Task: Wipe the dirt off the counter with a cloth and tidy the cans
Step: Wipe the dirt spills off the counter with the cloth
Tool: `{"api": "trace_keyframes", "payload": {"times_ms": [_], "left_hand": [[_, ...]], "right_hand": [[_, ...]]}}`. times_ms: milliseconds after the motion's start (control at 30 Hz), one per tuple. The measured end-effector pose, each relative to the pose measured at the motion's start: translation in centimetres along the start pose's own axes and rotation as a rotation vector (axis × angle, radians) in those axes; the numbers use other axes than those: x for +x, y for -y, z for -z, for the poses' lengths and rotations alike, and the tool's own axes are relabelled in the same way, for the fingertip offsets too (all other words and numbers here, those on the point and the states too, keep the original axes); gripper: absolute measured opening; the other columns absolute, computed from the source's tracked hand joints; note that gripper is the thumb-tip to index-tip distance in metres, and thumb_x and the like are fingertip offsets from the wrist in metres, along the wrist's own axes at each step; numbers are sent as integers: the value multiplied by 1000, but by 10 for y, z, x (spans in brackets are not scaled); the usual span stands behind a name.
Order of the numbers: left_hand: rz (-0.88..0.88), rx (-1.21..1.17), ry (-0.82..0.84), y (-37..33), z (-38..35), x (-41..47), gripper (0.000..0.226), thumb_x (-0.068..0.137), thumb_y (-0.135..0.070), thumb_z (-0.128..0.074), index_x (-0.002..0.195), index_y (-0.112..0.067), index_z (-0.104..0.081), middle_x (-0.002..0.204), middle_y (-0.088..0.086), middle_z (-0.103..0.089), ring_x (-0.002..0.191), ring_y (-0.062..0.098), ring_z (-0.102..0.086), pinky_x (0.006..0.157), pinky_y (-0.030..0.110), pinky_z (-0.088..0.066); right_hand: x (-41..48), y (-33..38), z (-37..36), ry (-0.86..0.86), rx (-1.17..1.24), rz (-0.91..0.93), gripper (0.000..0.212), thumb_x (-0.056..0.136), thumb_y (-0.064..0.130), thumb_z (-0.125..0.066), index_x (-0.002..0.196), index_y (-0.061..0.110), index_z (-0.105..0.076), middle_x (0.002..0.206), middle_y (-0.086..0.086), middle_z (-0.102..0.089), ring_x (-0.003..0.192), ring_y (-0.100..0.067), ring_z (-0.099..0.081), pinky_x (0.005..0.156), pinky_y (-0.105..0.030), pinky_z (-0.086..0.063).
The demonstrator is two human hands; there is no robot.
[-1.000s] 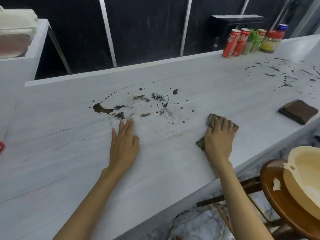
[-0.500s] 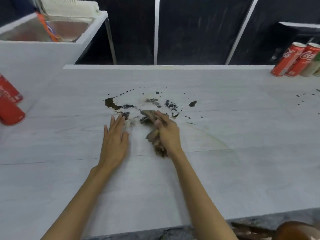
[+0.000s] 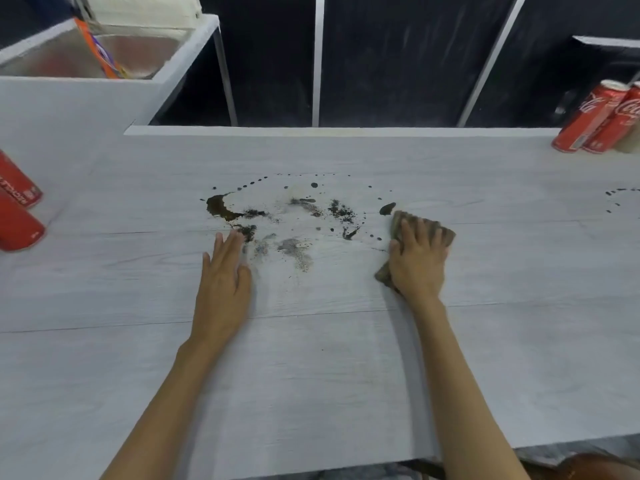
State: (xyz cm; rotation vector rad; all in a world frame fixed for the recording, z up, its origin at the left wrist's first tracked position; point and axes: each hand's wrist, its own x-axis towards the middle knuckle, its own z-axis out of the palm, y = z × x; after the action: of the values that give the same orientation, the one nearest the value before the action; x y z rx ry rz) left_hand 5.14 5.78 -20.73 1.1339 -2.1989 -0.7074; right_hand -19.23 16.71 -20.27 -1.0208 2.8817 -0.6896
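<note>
Right hand (image 3: 417, 263) grip flat on cloth (image 3: 446, 233); left hand (image 3: 223, 278) spread on worktop (image 3: 311, 375). Sweep leftward through the spill (image 3: 221, 207), firm pressure.

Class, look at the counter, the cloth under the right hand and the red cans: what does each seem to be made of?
Counter: pale grey with a printed-looking wood grain and seams, probably laminate, matte.
Cloth: brownish, crumpled and limp, likely woven fabric.
Red cans: thin, glossy printed cylinders with silvery rims, apparently aluminium.
</note>
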Motion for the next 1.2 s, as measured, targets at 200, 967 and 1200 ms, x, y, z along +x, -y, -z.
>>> {"api": "trace_keyframes", "payload": {"times_ms": [200,967,1200], "left_hand": [[34,142,71,-1,-1,1,54,99,-25,-23,148,-14,-2,158,-1,0,144,7,8,116,26,12],[172,417,-5,40,32,-4,52,99,-30,-17,147,-10,-17,157,1,-13,146,14,-3,119,36,5],[268,360,-18,33,36,-5,51,99,-29,-18,147,-10,-16,157,-1,-11,146,11,-2,119,32,6]], "right_hand": [[-35,80,-34,102,92,231,50,94,15,-37,144,17,-34,156,-5,-22,146,-31,-7,119,-47,-8],[85,10,-15,85,-10,220,73,74,34,-9,127,2,-49,133,-22,-45,124,-36,-38,109,-46,-22],[20,74,-19,407,493,612,42,94,0,-37,131,11,-54,147,-8,-41,138,-20,-34,113,-28,-21]]}}
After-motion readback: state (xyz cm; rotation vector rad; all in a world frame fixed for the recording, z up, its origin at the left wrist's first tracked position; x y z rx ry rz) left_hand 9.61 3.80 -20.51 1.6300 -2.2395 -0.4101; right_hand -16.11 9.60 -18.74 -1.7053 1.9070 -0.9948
